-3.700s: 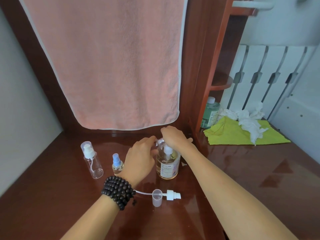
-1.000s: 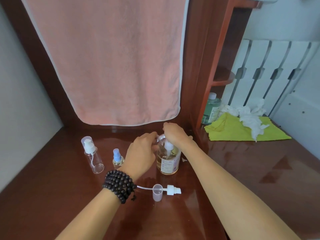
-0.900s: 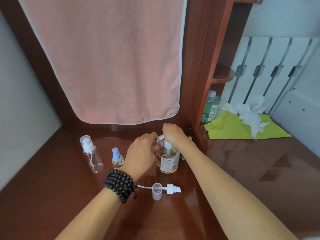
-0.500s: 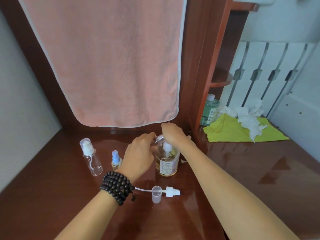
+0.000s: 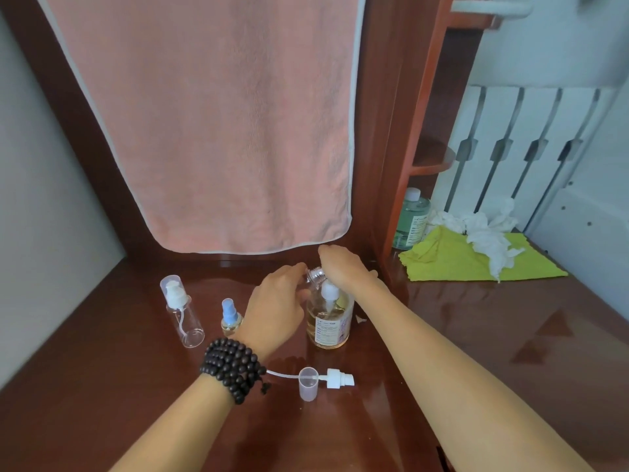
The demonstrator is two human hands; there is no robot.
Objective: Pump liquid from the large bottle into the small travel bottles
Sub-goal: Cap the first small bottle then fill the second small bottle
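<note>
The large bottle (image 5: 329, 320) of amber liquid stands upright on the wooden desk (image 5: 476, 352), its white pump under my right hand (image 5: 342, 267), which presses down on the pump head. My left hand (image 5: 277, 308) grips a small clear travel bottle (image 5: 315, 276), tilted with its threaded neck at the pump's nozzle; its body is hidden by my fingers. That bottle's white pump cap with tube (image 5: 335, 379) and clear cover (image 5: 308, 383) lie loose in front. A clear empty pump bottle (image 5: 183, 313) and a small blue-topped spray bottle (image 5: 230, 316) stand to the left.
A pink towel (image 5: 221, 124) hangs behind the desk. Right of a wooden upright (image 5: 408, 148) stand a green bottle (image 5: 411, 219), a yellow-green cloth (image 5: 476, 260) and crumpled white tissues (image 5: 490, 233). A grey wall (image 5: 41, 199) closes the left side.
Both hands stay at the large bottle's pump, the left holding the small bottle at the nozzle. Only the camera view has shifted slightly.
</note>
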